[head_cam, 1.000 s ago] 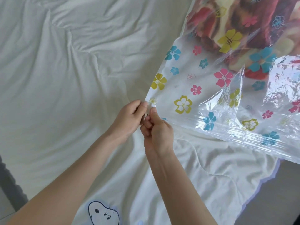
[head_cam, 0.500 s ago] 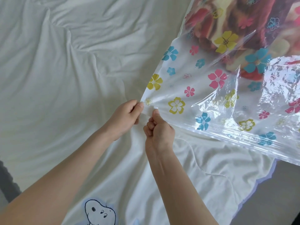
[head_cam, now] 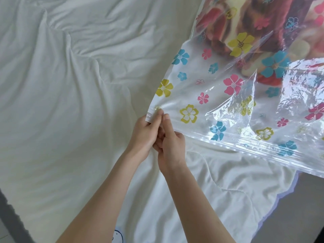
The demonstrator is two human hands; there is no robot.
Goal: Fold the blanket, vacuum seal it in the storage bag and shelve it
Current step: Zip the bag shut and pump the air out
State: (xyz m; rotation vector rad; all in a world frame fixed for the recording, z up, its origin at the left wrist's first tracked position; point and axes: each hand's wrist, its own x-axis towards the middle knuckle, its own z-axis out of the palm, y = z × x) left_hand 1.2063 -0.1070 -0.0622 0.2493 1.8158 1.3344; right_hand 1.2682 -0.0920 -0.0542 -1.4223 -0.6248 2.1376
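Note:
A clear plastic storage bag (head_cam: 228, 106) printed with coloured flowers lies across the right of the bed. Inside it, at the top right, sits the folded blanket (head_cam: 254, 23) in red, brown and cream. The bag's zip strip (head_cam: 263, 146) runs along its near edge. My left hand (head_cam: 145, 134) pinches the bag's near-left corner and lifts it off the bed. My right hand (head_cam: 171, 146) sits right beside it, fingers curled and thumb up against the same corner of the strip.
A wrinkled white sheet (head_cam: 70, 102) covers the bed. A white quilt with a pale purple edge (head_cam: 228, 199) hangs over the near right corner, with grey floor (head_cam: 289, 216) beyond it. A dark bed edge (head_cam: 10, 216) shows at the lower left.
Both hands have closed together on the bag's corner, and the left hand has shifted its pinch onto the very end of the zip strip. The bag has barely moved.

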